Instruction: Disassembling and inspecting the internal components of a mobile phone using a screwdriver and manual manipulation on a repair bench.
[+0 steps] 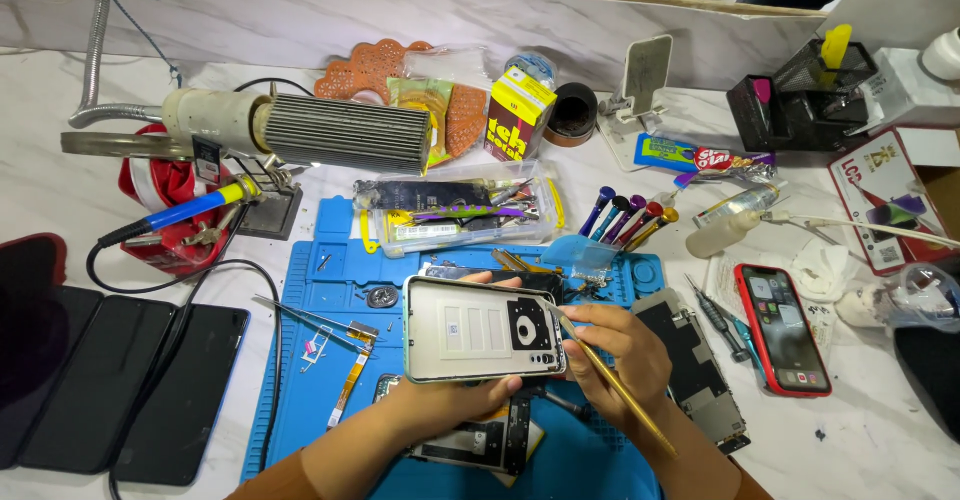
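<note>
Phone back cover (484, 328), inner side up, held level above the middle of the blue repair mat (300, 360). Left hand (440, 400) comes up from the near edge, palm under the cover, fingertips wrapping its far edge; grip clenched on the cover. Right hand (615, 355) sits at the cover's right end, wrist angled in from the near right, grip grasping a thin yellow pry tool (620, 390) like a pen, tip touching the cover's right edge, handle slanting down toward the near edge.

Under the hands on the mat: one opened phone body (480, 440), partly hidden. One bare phone frame (695, 370) just right of the right hand, at the mat's right edge. One pair of tweezers (310, 317) and one flex cable (347, 385) on the mat's left part.

Five screwdrivers (625, 218) with coloured caps stand at the mat's far right corner. One clear plastic parts box (460, 215) at the mat's far edge.

One red phone (783, 328), screen lit, on the counter (60, 190) right of the mat. Three dark phones (130, 380) side by side at the counter's left near corner. One soldering iron (180, 213) with blue handle far left of the mat; one ribbed lamp head (345, 135) behind it.
</note>
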